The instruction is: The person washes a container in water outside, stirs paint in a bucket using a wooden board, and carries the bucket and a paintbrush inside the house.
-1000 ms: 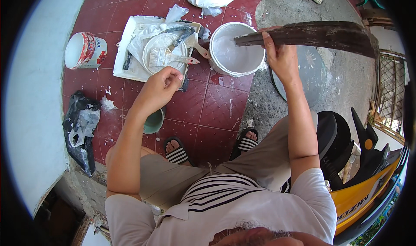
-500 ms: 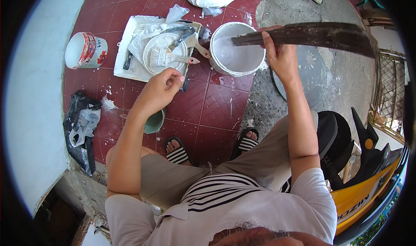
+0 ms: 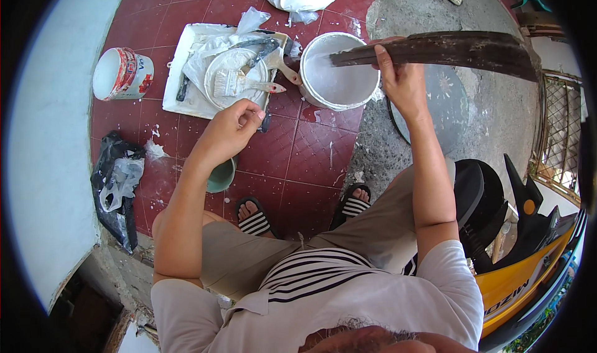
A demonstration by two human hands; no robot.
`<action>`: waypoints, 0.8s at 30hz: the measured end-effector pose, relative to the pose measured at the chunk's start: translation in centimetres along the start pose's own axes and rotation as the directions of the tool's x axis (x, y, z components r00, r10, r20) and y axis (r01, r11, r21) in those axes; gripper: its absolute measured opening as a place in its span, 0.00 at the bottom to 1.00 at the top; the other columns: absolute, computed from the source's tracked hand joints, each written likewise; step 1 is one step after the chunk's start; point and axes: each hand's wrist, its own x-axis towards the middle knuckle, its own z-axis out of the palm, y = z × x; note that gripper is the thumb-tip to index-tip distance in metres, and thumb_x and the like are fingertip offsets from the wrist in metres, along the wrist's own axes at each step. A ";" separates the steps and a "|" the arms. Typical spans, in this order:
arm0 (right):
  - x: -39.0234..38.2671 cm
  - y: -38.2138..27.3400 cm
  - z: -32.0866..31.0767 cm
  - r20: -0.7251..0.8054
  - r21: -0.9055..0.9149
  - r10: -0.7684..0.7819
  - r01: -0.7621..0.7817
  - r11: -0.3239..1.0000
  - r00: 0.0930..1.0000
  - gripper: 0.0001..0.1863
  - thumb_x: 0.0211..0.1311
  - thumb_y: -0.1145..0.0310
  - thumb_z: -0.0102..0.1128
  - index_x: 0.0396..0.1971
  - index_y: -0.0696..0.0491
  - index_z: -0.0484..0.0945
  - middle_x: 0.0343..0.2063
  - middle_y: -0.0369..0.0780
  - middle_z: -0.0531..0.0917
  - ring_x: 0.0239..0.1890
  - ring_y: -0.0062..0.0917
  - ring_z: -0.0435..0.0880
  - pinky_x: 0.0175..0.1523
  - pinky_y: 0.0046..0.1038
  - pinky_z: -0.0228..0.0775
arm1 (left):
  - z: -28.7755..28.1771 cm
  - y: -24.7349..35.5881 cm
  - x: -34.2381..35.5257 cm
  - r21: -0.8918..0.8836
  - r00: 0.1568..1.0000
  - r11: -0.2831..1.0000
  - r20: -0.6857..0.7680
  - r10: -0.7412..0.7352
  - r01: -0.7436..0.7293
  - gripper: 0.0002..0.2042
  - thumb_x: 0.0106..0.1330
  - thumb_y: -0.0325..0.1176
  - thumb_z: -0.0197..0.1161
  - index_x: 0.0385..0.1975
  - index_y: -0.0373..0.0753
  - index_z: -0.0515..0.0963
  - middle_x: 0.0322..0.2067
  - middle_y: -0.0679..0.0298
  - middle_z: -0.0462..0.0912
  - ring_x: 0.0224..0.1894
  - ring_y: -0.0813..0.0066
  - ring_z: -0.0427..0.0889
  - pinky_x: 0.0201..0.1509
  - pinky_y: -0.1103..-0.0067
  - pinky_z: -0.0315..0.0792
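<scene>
Gripping a dark plank (image 3: 460, 50), the right hand (image 3: 403, 82) holds its narrow end over the mouth of a white bucket (image 3: 342, 84); the left hand (image 3: 233, 126) hangs, fingers curled, by the near edge of a white tray (image 3: 177, 98), and whether it holds anything I cannot tell; a paintbrush (image 3: 231, 82) lies on a round lid (image 3: 227, 57) in the tray.

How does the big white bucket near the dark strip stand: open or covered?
Open: no lid is on the white bucket, and its pale inside shows around the tip of the dark strip.
</scene>
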 end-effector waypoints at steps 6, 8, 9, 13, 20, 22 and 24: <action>0.0 -1.1 -0.5 0.118 0.103 0.048 -0.060 0.993 0.992 0.13 0.67 0.65 0.60 0.33 0.62 0.81 0.19 0.46 0.81 0.20 0.26 0.80 0.26 0.29 0.70 | -0.1 0.0 0.0 0.009 1.000 1.000 -0.002 -0.026 0.026 0.13 0.72 0.37 0.57 0.46 0.33 0.74 0.35 0.62 0.81 0.36 0.77 0.80 0.45 0.79 0.74; 0.2 -1.4 -1.3 0.022 -0.112 0.021 -0.018 0.994 1.000 0.14 0.67 0.64 0.61 0.32 0.63 0.81 0.17 0.45 0.81 0.20 0.25 0.80 0.27 0.29 0.70 | -0.2 0.1 -0.1 0.012 1.000 1.000 -0.008 -0.017 0.017 0.13 0.72 0.37 0.57 0.46 0.33 0.74 0.35 0.63 0.81 0.36 0.77 0.80 0.45 0.79 0.74; 0.3 -1.2 -1.4 0.021 -0.114 0.022 -0.019 0.993 1.000 0.14 0.67 0.64 0.61 0.32 0.63 0.81 0.17 0.45 0.81 0.20 0.25 0.80 0.27 0.29 0.70 | -0.1 0.2 0.0 0.013 1.000 1.000 -0.008 -0.004 0.004 0.13 0.72 0.37 0.57 0.46 0.33 0.74 0.35 0.63 0.81 0.36 0.78 0.80 0.45 0.79 0.74; 0.3 -0.1 -0.4 -0.030 0.018 0.002 -0.002 1.000 1.000 0.13 0.68 0.66 0.59 0.36 0.63 0.80 0.22 0.42 0.83 0.25 0.22 0.82 0.30 0.26 0.73 | 0.0 0.1 0.1 0.004 1.000 1.000 0.008 -0.026 0.026 0.13 0.72 0.37 0.57 0.46 0.33 0.74 0.35 0.63 0.81 0.36 0.78 0.79 0.45 0.80 0.74; 0.3 -2.4 -1.0 0.204 -0.058 0.121 -0.111 0.992 0.971 0.13 0.70 0.67 0.56 0.35 0.63 0.81 0.23 0.40 0.84 0.25 0.19 0.82 0.32 0.23 0.74 | -0.2 0.2 -0.4 0.007 0.999 0.999 0.004 -0.038 0.038 0.13 0.72 0.37 0.57 0.46 0.33 0.74 0.35 0.63 0.81 0.37 0.79 0.79 0.45 0.80 0.73; 0.4 -1.6 -1.4 0.106 -0.074 0.109 -0.101 0.992 0.988 0.13 0.67 0.66 0.59 0.34 0.63 0.80 0.23 0.44 0.83 0.24 0.23 0.82 0.30 0.26 0.73 | -0.2 0.3 -0.3 0.012 0.999 0.999 0.007 -0.033 0.033 0.13 0.72 0.37 0.57 0.46 0.33 0.74 0.35 0.63 0.81 0.37 0.79 0.79 0.45 0.80 0.73; 0.6 -0.8 -1.1 -0.049 -0.077 0.091 -0.095 0.993 0.995 0.14 0.64 0.64 0.64 0.31 0.62 0.79 0.22 0.49 0.83 0.21 0.29 0.82 0.28 0.30 0.71 | -0.2 0.4 -0.2 0.040 1.000 0.999 0.012 -0.020 0.019 0.12 0.72 0.36 0.57 0.46 0.33 0.74 0.34 0.63 0.81 0.37 0.79 0.79 0.45 0.80 0.73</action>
